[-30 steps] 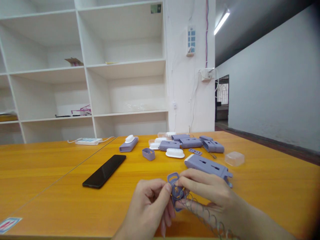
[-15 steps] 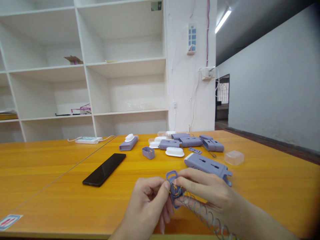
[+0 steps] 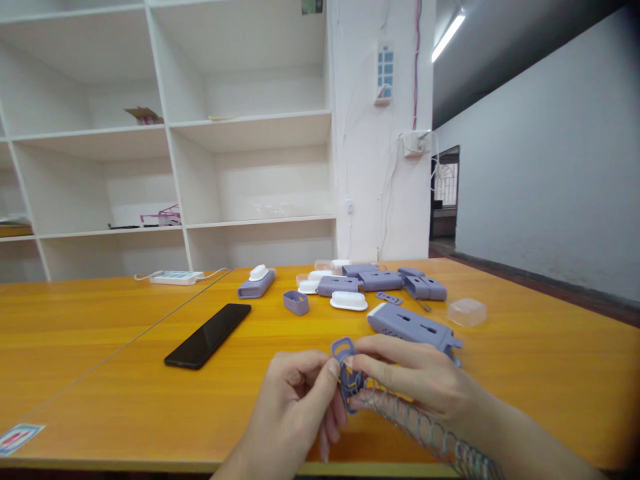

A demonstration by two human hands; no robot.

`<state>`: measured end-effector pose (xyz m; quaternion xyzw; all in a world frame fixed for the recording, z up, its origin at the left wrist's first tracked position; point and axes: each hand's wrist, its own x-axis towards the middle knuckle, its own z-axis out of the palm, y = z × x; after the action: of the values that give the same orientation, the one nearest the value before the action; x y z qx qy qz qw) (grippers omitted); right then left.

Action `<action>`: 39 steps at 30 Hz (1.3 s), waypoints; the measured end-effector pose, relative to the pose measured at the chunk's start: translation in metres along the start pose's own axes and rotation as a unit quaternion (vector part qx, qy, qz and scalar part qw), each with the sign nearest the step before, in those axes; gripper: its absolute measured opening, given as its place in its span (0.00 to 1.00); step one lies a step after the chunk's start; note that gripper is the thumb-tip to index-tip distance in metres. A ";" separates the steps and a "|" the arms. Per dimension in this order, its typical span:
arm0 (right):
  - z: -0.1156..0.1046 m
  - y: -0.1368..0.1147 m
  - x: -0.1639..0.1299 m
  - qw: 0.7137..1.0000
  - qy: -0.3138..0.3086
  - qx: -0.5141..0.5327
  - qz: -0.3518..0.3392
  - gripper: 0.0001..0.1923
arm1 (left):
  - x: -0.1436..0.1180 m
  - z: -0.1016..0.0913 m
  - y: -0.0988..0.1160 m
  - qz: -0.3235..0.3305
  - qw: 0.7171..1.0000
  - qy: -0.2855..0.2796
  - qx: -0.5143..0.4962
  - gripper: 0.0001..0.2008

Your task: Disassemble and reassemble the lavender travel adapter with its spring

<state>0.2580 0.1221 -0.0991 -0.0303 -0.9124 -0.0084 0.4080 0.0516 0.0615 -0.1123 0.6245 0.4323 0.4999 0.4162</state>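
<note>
Little has shifted since the earlier frames: our view has tipped slightly, so everything sits a touch higher in the picture, while both hands keep the same pinch on the same part.

We note the orange wooden table [image 3: 100, 347] spanning the whole lower view, with white shelving [image 3: 170, 153] behind it. On the table, left of centre, lies a black phone [image 3: 209, 335], flat and slanted. Just beyond our right hand rests a long lavender housing [image 3: 410, 325] with slots in its top. Farther back sits a cluster of lavender and white parts [image 3: 350, 288], close together; a clear plastic cap [image 3: 467, 311] lies apart to the right.

Our right hand [image 3: 415, 380] comes in from the lower right, fingers narrowed onto a small lavender clip piece [image 3: 346, 373]. Our left hand [image 3: 300, 400] meets it from the left, thumb and forefinger closed on the same piece. It is held just above the near table edge, between the two hands. A coiled wire spring [image 3: 420, 427] trails from the piece along the right wrist.
</note>
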 end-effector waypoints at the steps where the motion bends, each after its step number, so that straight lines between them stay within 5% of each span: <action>1: -0.001 0.000 0.000 1.000 -0.001 0.002 0.001 0.22 | 0.000 0.000 0.000 0.000 1.000 0.000 0.000 0.31; 25: -0.014 -0.010 0.007 0.992 -0.089 0.013 0.086 0.12 | -0.001 0.003 0.002 -0.003 1.000 0.000 0.013 0.28; 39: -0.003 -0.004 0.006 0.998 0.051 0.028 0.015 0.18 | 0.001 0.004 0.000 0.054 0.994 0.040 0.083 0.24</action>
<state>0.2555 0.1181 -0.0927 -0.0319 -0.8899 0.0213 0.4545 0.0559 0.0624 -0.1128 0.6588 0.4539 0.5088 0.3180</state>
